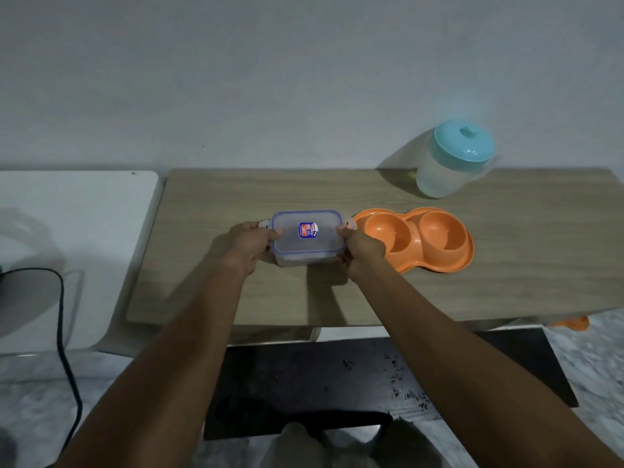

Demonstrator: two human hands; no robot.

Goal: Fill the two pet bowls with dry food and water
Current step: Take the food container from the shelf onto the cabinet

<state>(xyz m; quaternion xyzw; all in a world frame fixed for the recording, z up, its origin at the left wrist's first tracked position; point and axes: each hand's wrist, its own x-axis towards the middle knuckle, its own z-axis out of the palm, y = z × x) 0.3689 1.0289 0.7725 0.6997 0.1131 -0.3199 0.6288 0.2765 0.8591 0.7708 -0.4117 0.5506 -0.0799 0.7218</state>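
We see our left hand [251, 243] and right hand [361, 249] gripping the ends of a clear rectangular plastic container [308, 237] with a blue-rimmed lid, beside the glossy orange double bowl [415, 238] on the woodgrain table [236, 197].

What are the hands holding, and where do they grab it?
Both hands hold the clear box with the blue-edged lid. The left hand grips its left end and the right hand its right end, thumbs on the lid.

Counted: 1 lidded container [308, 238] | 1 double pet bowl [418, 239] | 1 pitcher [452, 160] | 2 hands [251, 246] | 1 cable [66, 349]
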